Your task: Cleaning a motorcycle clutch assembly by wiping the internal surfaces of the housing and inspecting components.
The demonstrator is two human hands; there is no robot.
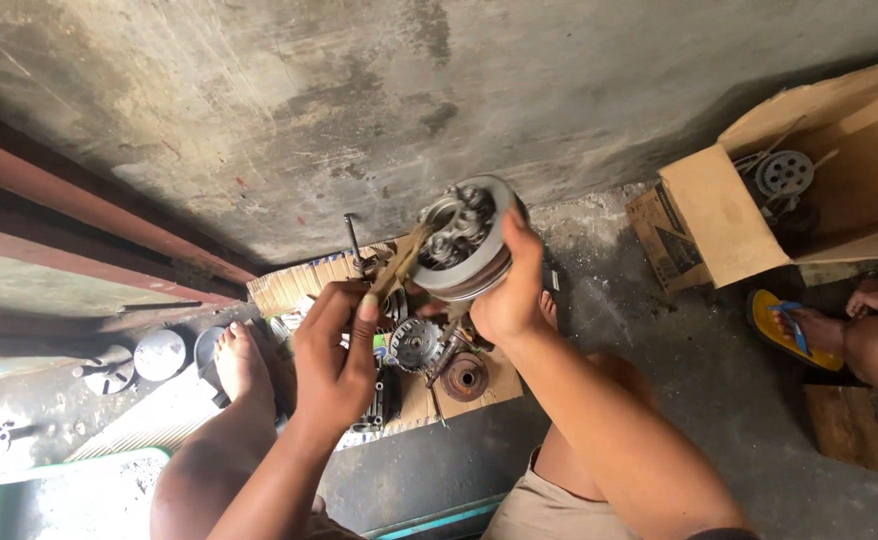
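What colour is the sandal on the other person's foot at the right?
Yellow sandal with a blue strap, seen in the head view.

I see a dull, greasy metal clutch drum (467, 238), a worn cloth strip (396, 268), matt brown cardboard (464, 400), and a rough concrete floor (679, 350).

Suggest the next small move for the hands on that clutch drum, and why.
Probably press the tool further into the clutch drum. The right hand holds the drum up by its rim, open face showing, while the left hand has the tool's tip at the inner parts.
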